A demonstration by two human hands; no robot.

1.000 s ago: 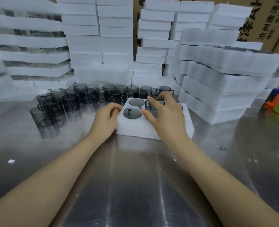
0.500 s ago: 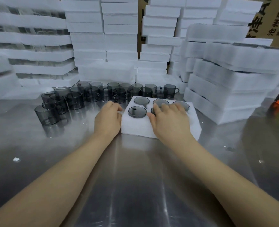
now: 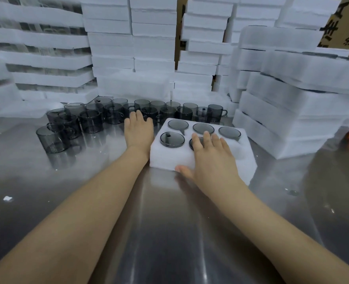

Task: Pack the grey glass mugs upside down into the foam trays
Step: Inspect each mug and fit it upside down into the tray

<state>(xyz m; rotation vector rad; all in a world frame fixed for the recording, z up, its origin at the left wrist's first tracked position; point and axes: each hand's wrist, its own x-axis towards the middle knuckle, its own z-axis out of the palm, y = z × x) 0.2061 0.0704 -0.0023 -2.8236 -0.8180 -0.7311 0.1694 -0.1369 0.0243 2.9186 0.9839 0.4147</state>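
Right hand (image 3: 212, 160) on tray (image 3: 165, 158) of mugs (image 3: 172, 139)

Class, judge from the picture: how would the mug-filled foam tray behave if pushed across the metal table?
The foam tray would probably slide easily, since the metal table looks smooth and shiny. The grey glass mugs seated in it likely add weight, steadying it. Its soft-looking foam might dent under hard presses.

Both forearms bare, extended forward, palms down. Left hand (image 3: 139, 131): fingers straight and close together, reaching further ahead than the right. Right hand (image 3: 211, 158): laid flat, fingers straight and slightly spread, thumb splayed inward
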